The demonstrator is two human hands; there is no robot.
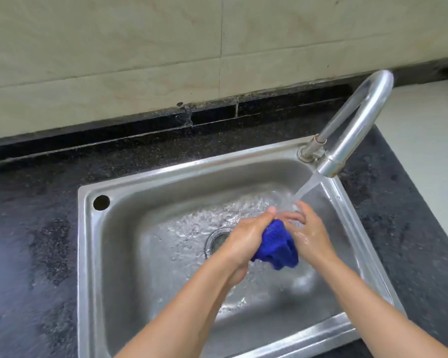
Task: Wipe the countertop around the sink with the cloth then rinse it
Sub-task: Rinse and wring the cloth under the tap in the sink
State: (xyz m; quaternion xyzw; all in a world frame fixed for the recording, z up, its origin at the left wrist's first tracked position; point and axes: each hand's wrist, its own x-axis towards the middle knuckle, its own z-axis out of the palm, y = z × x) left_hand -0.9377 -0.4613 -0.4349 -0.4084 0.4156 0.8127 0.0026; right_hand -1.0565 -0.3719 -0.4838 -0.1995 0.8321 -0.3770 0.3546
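Observation:
A bunched, wet blue cloth (278, 245) hangs between both hands over the steel sink (150, 177). My left hand (246, 239) grips its upper left part with curled fingers. My right hand (308, 231) holds its right side, fingertips up under the stream. Water runs from the curved steel faucet (352, 125) onto the fingers and the top of the cloth. The dark speckled countertop (36, 228) around the sink looks wet and shiny.
The drain (217, 240) lies left of the hands, with water splashing across the basin floor. A round hole (101, 202) sits in the sink's back left corner. A tiled wall (140, 47) rises behind, and a pale surface (424, 140) lies at right.

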